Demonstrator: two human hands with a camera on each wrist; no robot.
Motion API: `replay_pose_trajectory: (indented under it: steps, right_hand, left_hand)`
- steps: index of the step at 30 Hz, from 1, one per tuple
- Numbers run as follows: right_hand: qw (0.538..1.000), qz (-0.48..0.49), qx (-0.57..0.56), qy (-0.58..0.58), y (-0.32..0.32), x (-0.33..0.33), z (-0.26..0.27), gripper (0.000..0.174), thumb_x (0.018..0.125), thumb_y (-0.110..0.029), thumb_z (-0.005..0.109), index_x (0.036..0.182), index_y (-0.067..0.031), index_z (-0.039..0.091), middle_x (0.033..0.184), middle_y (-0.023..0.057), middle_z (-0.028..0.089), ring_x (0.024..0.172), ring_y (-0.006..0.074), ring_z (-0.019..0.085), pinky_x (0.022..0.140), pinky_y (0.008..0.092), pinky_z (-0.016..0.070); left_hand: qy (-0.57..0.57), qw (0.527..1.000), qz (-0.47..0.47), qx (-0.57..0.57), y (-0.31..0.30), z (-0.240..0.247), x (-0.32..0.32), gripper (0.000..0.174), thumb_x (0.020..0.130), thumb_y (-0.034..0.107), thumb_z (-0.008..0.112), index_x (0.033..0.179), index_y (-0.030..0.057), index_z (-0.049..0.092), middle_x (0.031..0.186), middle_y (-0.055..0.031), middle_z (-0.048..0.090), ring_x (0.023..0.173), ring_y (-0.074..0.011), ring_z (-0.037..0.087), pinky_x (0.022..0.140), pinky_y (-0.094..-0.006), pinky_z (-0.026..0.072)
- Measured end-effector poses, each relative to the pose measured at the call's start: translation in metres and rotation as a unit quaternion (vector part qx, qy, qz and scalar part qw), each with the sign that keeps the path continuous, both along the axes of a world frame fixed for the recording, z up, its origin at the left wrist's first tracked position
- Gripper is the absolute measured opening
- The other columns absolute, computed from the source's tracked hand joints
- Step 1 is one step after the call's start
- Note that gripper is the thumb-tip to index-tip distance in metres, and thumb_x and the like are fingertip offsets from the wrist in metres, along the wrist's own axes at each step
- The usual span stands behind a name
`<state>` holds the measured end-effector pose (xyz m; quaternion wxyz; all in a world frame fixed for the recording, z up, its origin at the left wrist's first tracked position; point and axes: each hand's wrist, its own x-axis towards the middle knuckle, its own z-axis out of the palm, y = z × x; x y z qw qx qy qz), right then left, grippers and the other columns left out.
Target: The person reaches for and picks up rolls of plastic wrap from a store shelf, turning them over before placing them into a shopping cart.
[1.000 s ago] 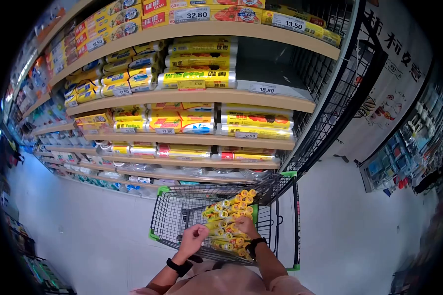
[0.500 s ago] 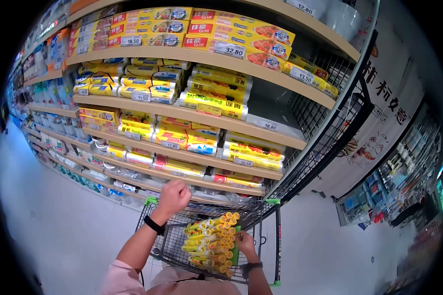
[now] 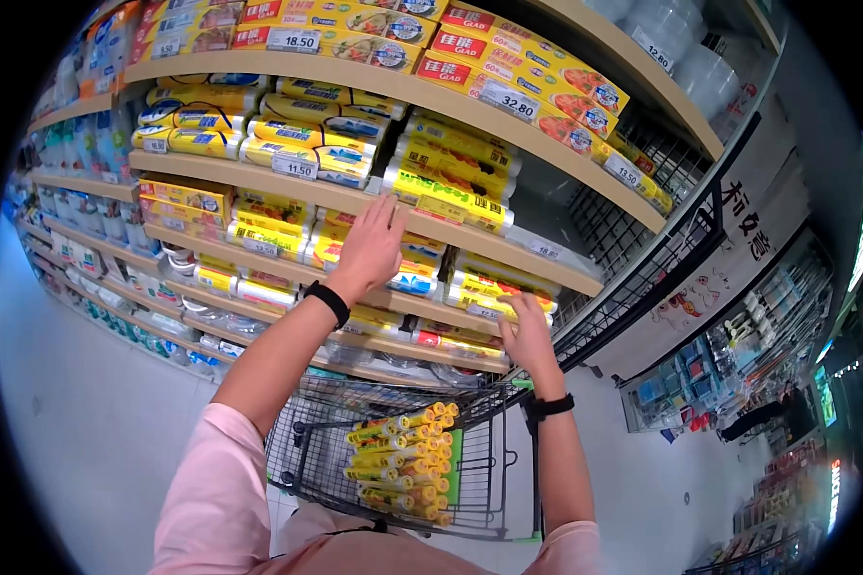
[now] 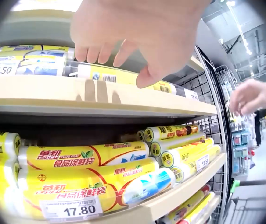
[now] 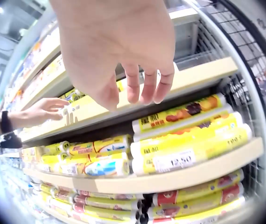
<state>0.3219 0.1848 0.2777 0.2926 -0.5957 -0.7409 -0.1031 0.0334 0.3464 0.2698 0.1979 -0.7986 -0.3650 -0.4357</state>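
Left hand, fingers loosely extended, no grip seen, is at the shelf edge by yellow film rolls; contact unclear. Right hand, fingers part-bent and apart, seemingly empty, is near the lower rolls, laid lengthwise probably so labels face out. Wire cart holds more rolls, piled side by side, likely for tight packing.
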Motion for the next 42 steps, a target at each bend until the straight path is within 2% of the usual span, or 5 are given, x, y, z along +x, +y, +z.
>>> replay_pose_trajectory:
  steps: [8,17,23,38,42]
  right_hand:
    - [0.997,-0.012,0.013,-0.070,0.083,-0.046,0.081,0.042,0.084,-0.009,0.070,0.125,-0.0054,0.060,0.124,0.0206,0.054,0.116,0.0389,0.054,0.100,0.0446,0.0450]
    - [0.993,-0.065,-0.009,-0.097,0.151,-0.075,0.093,0.047,0.091,-0.032,0.065,0.133,-0.0113,0.059,0.134,0.0142,0.057,0.124,0.0361,0.052,0.101,0.0504,0.0401]
    - [0.992,-0.058,-0.016,-0.112,0.175,-0.098,0.099,0.046,0.092,-0.034,0.063,0.133,-0.0143,0.060,0.134,0.0147,0.058,0.121,0.0376,0.054,0.101,0.0520,0.0396]
    - [0.984,-0.051,-0.090,-0.145,0.211,-0.153,0.102,0.047,0.097,-0.044,0.055,0.134,-0.0160,0.060,0.126,0.0171,0.059,0.119,0.0404,0.054,0.103,0.0551,0.0374]
    - [0.980,-0.053,-0.116,-0.152,0.218,-0.151,0.108,0.045,0.098,-0.043,0.056,0.130,-0.0122,0.063,0.120,0.0176,0.062,0.112,0.0383,0.059,0.096,0.0508,0.0436]
  left_hand:
    - [0.025,0.996,0.011,-0.089,0.013,-0.011,-0.002,0.063,0.080,0.015,0.063,0.137,-0.0043,0.048,0.139,-0.0235,0.050,0.138,-0.0374,0.040,0.120,-0.0518,0.0232]
    - [0.026,0.998,0.032,-0.050,0.011,-0.011,0.000,0.052,0.084,0.013,0.059,0.131,-0.0080,0.052,0.133,-0.0231,0.054,0.134,-0.0382,0.044,0.118,-0.0519,0.0268]
    - [0.040,0.998,0.049,-0.031,0.014,-0.014,0.000,0.049,0.090,0.016,0.052,0.133,-0.0086,0.053,0.133,-0.0221,0.055,0.133,-0.0386,0.047,0.118,-0.0521,0.0270]
    - [0.017,0.999,0.043,-0.002,0.018,-0.018,0.004,0.053,0.087,0.015,0.053,0.133,-0.0119,0.053,0.131,-0.0229,0.056,0.130,-0.0403,0.048,0.117,-0.0502,0.0303]
    - [0.033,0.998,0.054,-0.005,0.018,-0.015,0.003,0.053,0.087,0.014,0.053,0.132,-0.0126,0.054,0.131,-0.0233,0.055,0.129,-0.0407,0.049,0.117,-0.0498,0.0305]
